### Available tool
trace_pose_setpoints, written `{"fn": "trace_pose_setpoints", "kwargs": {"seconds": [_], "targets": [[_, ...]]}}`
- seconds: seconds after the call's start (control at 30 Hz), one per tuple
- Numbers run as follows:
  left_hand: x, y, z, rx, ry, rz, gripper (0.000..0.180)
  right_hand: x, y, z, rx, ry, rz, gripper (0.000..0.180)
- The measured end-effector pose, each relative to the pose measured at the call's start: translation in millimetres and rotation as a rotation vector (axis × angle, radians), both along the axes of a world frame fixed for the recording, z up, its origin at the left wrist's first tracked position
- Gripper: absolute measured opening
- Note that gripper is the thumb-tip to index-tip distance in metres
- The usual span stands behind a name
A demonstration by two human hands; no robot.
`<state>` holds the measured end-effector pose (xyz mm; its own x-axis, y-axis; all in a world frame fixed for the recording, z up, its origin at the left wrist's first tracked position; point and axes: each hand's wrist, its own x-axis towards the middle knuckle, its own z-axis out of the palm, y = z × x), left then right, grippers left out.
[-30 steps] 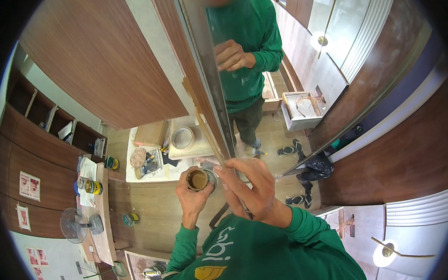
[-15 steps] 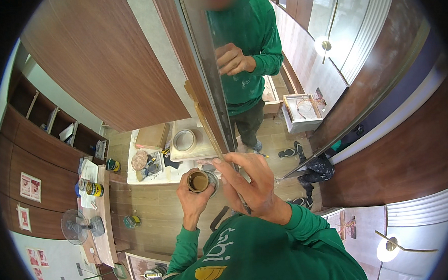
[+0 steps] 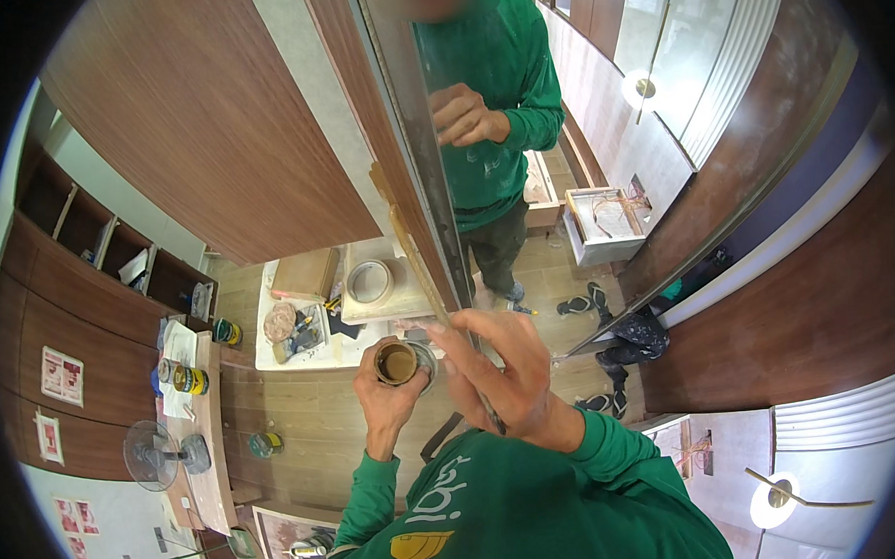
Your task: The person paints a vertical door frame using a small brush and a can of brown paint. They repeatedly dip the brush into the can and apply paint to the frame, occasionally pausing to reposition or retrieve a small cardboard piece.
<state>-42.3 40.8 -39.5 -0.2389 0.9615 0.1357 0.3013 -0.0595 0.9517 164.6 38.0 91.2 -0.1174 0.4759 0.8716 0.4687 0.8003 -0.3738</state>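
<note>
My left hand (image 3: 381, 410) is wrapped round a small round cup (image 3: 396, 363) with brown liquid in it, held upright. Slightly higher and to the right, my right hand (image 3: 516, 371) pinches a thin, dark-handled brush (image 3: 494, 417) like a pen. The brush's far end meets the edge of a tall brown wood strip (image 3: 343, 69) beside a mirror; my fingers partly hide it, so I cannot tell exactly where the bristles are. A tan streak (image 3: 397, 227) runs along the strip's lower edge. In the mirror (image 3: 503, 177) stands my reflection in a green top.
Behind the cup, a white table (image 3: 271, 357) bears a tape roll (image 3: 369, 281), a box and small tools. Left are a bench (image 3: 211, 440) with tins and a fan (image 3: 156, 454), and a tin (image 3: 265, 444) on the floor. A brown panel (image 3: 211, 120) hangs above the table.
My right hand has shifted very slightly down and right with the brush. The left hand and cup hold nearly the same place.
</note>
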Motion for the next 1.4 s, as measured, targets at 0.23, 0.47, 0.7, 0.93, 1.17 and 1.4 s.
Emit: {"fn": "trace_pose_setpoints", "kwargs": {"seconds": [0.23, 0.47, 0.7, 0.93, 1.17, 1.4], "targets": [[-1.7, -1.3, 2.0, -0.033, 0.032, 0.01, 0.053, 0.4, 4.9, -4.5, 0.002, -0.022, -0.01, 0.048], [-1.5, -1.5, 5.3, -0.002, 0.024, 0.02, 0.053, 8.7, -11.0, -9.6, -0.024, -0.028, 0.003, 0.054], [-1.7, -0.1, -1.1, 0.011, 0.04, 0.015, 0.053, 33.6, 5.3, 21.0, -0.191, 0.079, -0.015, 0.014], [-1.3, -2.1, -6.7, 0.035, 0.058, 0.029, 0.052, -1.9, 92.7, 47.8, -0.417, 0.204, -0.038, 0.047], [-10.1, -14.2, -22.1, 0.002, -0.043, 0.093, 0.052, -9.4, 116.9, 34.2, -0.315, 0.098, -0.153, 0.046], [-8.0, -18.8, -17.7, -0.006, 0.032, 0.105, 0.052, -13.4, 113.8, 0.4, -0.349, 0.134, -0.119, 0.05]]}}
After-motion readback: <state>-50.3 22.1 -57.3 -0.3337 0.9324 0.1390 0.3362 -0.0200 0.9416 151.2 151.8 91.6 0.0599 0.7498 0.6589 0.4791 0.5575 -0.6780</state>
